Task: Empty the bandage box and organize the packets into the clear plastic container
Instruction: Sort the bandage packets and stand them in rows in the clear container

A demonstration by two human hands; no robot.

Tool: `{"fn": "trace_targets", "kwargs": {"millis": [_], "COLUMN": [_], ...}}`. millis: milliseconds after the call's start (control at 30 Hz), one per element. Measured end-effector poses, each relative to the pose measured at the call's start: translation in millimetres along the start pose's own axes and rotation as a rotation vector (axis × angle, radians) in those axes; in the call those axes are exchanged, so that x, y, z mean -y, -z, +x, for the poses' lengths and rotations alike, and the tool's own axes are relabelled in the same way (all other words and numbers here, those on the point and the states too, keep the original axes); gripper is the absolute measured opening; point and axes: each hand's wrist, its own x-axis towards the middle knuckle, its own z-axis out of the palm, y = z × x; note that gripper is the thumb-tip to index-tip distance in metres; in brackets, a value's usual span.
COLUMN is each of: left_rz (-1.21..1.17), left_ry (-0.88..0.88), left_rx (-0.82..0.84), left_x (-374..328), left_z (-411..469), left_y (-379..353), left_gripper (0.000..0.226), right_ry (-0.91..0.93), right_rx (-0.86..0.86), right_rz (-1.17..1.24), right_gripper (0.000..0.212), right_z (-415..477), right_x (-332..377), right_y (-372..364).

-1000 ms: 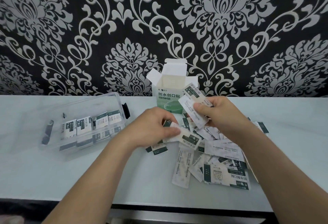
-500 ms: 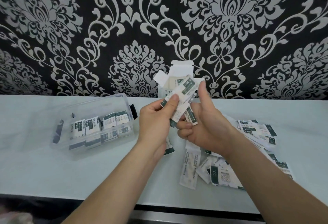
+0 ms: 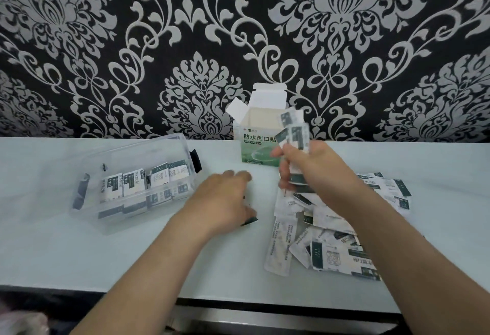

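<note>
Sitting at the left of the pale counter (image 3: pixel 53 255), the clear plastic container (image 3: pixel 148 143) holds a row of bandage packets (image 3: pixel 138 183). Just right of it the left hand (image 3: pixel 222 202) lies palm down, fingers relaxed and gripping nothing, with one packet's dark end (image 3: pixel 249 220) peeking out beneath it. Behind, the open bandage box (image 3: pixel 254 146) stands upright against the patterned wallpaper (image 3: pixel 201 43). The right hand (image 3: pixel 313 170) clutches a small sheaf of packets (image 3: pixel 294 133) in front of the box. Loose packets (image 3: pixel 331 242) lie heaped on the counter below and right of that hand.
</note>
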Motion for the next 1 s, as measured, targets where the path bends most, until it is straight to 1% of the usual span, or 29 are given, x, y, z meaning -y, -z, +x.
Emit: {"fn": "trace_targets", "kwargs": {"millis": [33, 67, 133, 200, 333, 467, 533, 600, 667, 767, 833, 900, 1000], "left_rz": [0.045, 0.051, 0.055, 0.069, 0.011, -0.014, -0.006, 0.014, 0.064, 0.127, 0.143, 0.103, 0.001], "left_ry": [0.015, 0.028, 0.036, 0.040, 0.034, -0.014, -0.042, -0.056, -0.040, 0.021, 0.047, 0.066, 0.091], "left_rx": [0.078, 0.106, 0.096, 0.073, 0.088, 0.129, 0.103, 0.069, 0.040, 0.030, 0.036, 0.064, 0.120], "left_x": [-0.3, -1.2, -1.9, -0.2, -2.4, -1.3, -1.0, 0.3, 2.9, 3.8, 2.8, 3.3, 5.0], "left_z": [0.1, 0.2, 2.3, 2.6, -0.9, -3.6, -6.2, -9.9, -15.0, -20.5, -20.6, -19.9, -20.1], "left_y": [-5.4, -8.2, -7.8, -4.1, -0.6, -0.9, -1.3, -3.2, -6.2, -10.0, -8.7, -5.2, -0.6], "left_gripper": [0.058, 0.060, 0.061, 0.062, 0.067, 0.068, 0.068, 0.066, 0.063, 0.064, 0.067, 0.071, 0.076], "right_ry": [-0.036, -0.076, -0.150, -0.179, -0.167, -0.169, -0.147, -0.116, -0.088, -0.077, -0.057, -0.035, -0.054], "right_rx": [0.044, 0.077, 0.101, 0.098, 0.131, 0.224, 0.257, 0.255, 0.263, 0.294, 0.285, 0.269, 0.318], "right_rz": [-0.069, -0.130, -0.174, -0.199, -0.315, -0.419, -0.451, -0.504, -0.570, -0.676, -0.713, -0.723, -0.703], "right_gripper": [0.022, 0.019, 0.013, 0.013, 0.007, 0.012, 0.010, 0.009, 0.009, 0.017, 0.010, 0.012, 0.014], "right_z": [0.5, 1.5, 4.0, 6.2, 6.0, 4.2, 2.8, 1.7, 1.1, -0.2, 0.3, 0.4, -1.2], "right_x": [-2.9, -5.6, -10.1, -11.2, -12.2, -15.0, -14.8, -13.3, -11.1, -9.7, -10.6, -12.0, -11.4], "right_y": [0.6, -0.3, -4.4, -8.0, -5.9, -6.5, -8.8, -10.3, -11.5, -14.3, -16.1, -16.6, -17.5]}}
